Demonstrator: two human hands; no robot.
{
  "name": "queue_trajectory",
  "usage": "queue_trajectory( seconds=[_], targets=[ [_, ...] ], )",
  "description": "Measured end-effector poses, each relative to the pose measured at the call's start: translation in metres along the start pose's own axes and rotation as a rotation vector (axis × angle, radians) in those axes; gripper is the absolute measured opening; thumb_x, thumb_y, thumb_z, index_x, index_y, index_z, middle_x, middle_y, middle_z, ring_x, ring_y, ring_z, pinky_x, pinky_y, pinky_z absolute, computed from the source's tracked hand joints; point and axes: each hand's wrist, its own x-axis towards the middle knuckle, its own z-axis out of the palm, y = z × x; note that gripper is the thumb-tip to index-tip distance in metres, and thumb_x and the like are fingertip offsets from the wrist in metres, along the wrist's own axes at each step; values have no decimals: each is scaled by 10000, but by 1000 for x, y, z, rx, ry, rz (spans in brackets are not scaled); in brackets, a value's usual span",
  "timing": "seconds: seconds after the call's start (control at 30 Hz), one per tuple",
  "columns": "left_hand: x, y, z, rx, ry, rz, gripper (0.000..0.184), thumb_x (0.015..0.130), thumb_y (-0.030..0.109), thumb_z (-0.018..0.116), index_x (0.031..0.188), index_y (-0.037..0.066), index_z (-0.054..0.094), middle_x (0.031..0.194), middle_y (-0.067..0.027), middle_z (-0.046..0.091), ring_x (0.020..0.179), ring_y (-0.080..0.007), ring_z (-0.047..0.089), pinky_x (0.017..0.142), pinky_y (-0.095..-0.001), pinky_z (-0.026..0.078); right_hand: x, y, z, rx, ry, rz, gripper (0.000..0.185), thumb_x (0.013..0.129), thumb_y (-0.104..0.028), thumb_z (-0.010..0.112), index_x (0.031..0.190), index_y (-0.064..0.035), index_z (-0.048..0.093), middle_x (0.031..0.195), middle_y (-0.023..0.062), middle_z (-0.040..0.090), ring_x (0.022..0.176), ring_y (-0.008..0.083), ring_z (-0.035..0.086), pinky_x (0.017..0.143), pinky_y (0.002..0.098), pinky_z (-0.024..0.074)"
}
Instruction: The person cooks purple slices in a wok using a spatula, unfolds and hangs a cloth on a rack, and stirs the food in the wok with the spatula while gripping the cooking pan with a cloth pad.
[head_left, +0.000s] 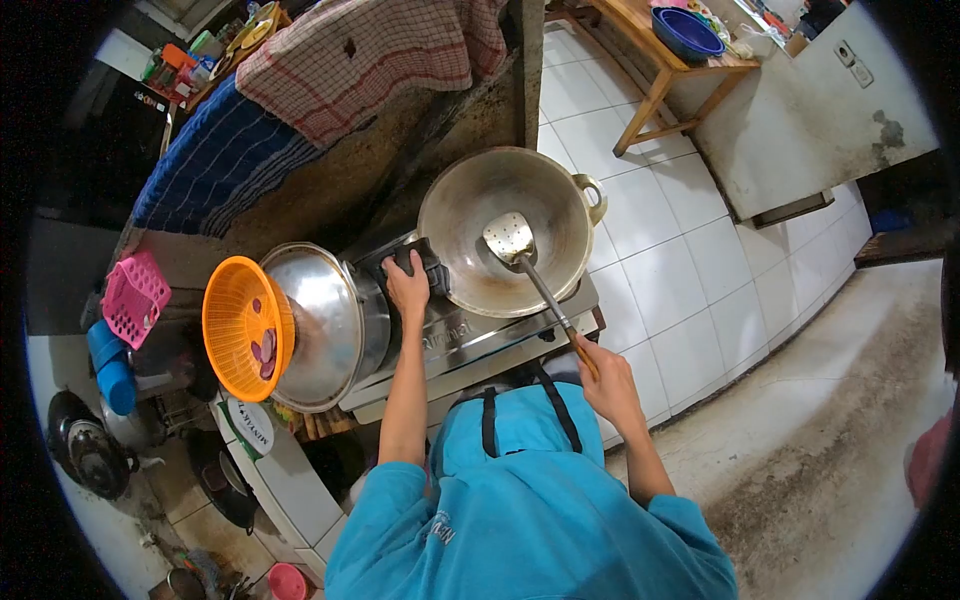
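Observation:
A large metal wok point(460, 225) rests on the gas stove point(470, 335). My left hand point(408, 285) grips a dark cloth point(432, 265) against the wok's left handle, which the cloth hides. In my right hand point(610, 382) is the wooden handle of a long slotted spatula point(509, 238). Its perforated metal head lies inside the wok, near the middle. No food shows in the wok.
Left of the stove, an orange basket point(222, 330) holding several reddish-purple pieces sits on a large lidded pot point(325, 300). Checkered point(350, 65) and blue point(215, 150) cloths hang over the partition. A wooden table point(640, 30) with a blue basin point(687, 34) stands at the upper right.

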Motion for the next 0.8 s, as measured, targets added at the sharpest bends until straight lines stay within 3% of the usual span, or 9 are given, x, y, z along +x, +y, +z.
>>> queue_trajectory(
  seconds=[0.2,0.63,0.8],
  targets=[
    [1,-6,2,-2,-42,84,588,921,400,511,1307,-33,414,1094,-332,581,1019,-472,556,874,-501,422,-11,-6,-16,-28,49,27,405,802,-15,585,1206,-27,571,859,244,629,797,405,611,716,461,477],
    [-9,-2,-3,-43,-18,33,435,929,364,511,1100,-34,469,927,-320,615,892,-490,576,774,-529,432,-13,-18,-41,-55,-14,55,378,810,20,578,1188,16,576,924,278,627,857,413,632,741,383,497],
    [-13,-6,5,-45,35,58,414,938,347,504,1085,-38,466,906,-310,618,843,-492,576,741,-541,424,-14,-18,-43,-25,-76,120,378,803,2,579,1181,14,572,980,253,638,898,418,614,782,433,493]
  ],
)
